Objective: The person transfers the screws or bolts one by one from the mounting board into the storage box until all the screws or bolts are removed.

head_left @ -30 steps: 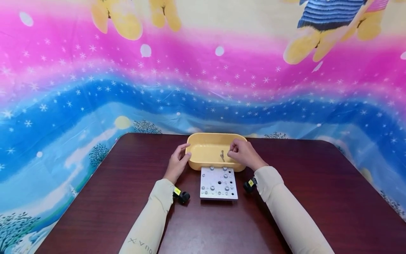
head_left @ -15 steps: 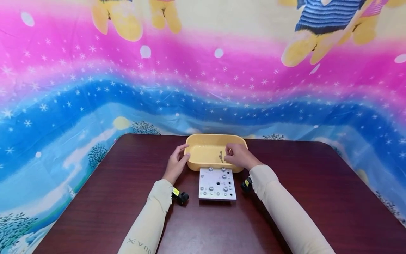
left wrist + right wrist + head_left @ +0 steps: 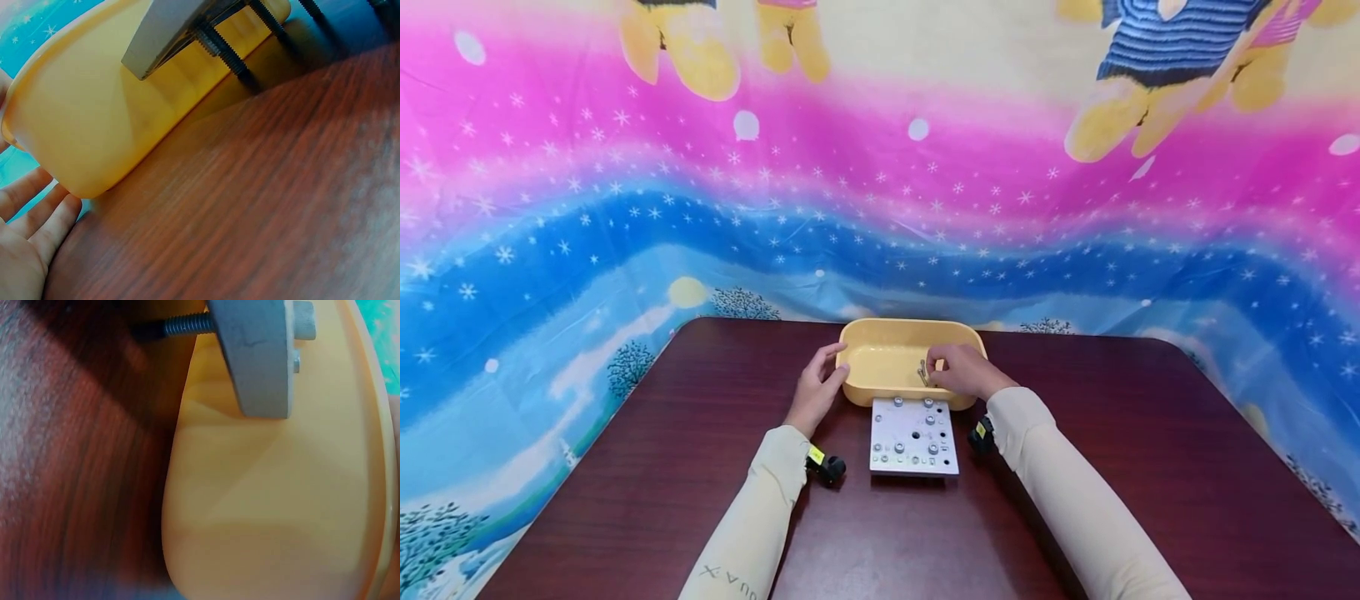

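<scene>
A yellow plastic box with rounded ends stands on the table. My left hand rests against its left end, thumb and fingers spread apart. In the left wrist view its fingers lie nearly straight at the box's corner. My right hand reaches over the right side into the box, fingers bent down beside small metal screws. Whether a screw is between its fingertips is hidden. In front of the box stands a silver metal plate with several bolts and holes, raised on threaded bolt ends.
The dark reddish wooden table reaches out on both sides. Behind it hangs a colourful printed cloth. The plate's far edge is close against the box's front wall.
My right hand has moved left and slightly down inside the box, to the screws, which it now partly covers. The left hand stays at the box's left end.
</scene>
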{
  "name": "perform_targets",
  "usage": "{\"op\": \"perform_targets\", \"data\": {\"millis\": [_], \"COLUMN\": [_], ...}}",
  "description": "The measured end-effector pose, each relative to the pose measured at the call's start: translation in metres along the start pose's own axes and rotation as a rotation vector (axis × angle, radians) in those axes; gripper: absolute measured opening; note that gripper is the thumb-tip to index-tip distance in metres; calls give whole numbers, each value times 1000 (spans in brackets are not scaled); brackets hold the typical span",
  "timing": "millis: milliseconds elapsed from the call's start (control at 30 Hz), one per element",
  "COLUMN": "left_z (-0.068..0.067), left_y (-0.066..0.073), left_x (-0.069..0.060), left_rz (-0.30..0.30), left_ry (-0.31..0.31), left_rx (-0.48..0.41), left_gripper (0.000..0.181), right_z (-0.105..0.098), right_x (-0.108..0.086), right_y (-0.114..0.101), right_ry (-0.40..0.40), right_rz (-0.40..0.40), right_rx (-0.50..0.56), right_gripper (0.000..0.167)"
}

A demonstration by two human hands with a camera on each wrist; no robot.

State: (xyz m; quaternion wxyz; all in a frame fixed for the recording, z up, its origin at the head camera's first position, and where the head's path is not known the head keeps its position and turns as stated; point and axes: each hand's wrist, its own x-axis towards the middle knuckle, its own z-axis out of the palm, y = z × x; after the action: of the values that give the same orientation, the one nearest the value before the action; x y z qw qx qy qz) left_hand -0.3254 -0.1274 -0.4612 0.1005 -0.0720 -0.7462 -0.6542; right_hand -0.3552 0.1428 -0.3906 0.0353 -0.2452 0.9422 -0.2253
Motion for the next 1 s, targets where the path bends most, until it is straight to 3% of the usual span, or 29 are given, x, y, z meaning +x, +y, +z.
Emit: {"op": "perform_targets", "data": {"millis": [333,567,1000], "left_z": [-1,0,0], "left_y": [5,-1,-3], "left_x": [-2,0,0], "left_rz": [2,3,22], "left_ry": [-7,-6,2], "left_rx": [5,9,17], "left_gripper": [39,39,38], "right_z": [2,1,2], "right_x": [3,3,4], "right_y": [0,-1,1], "right_ry": [5,-13,-11], "right_rz": [62,99,77], "right_rx": [-40,-44,-71], "right_gripper": [4,16,29]}}
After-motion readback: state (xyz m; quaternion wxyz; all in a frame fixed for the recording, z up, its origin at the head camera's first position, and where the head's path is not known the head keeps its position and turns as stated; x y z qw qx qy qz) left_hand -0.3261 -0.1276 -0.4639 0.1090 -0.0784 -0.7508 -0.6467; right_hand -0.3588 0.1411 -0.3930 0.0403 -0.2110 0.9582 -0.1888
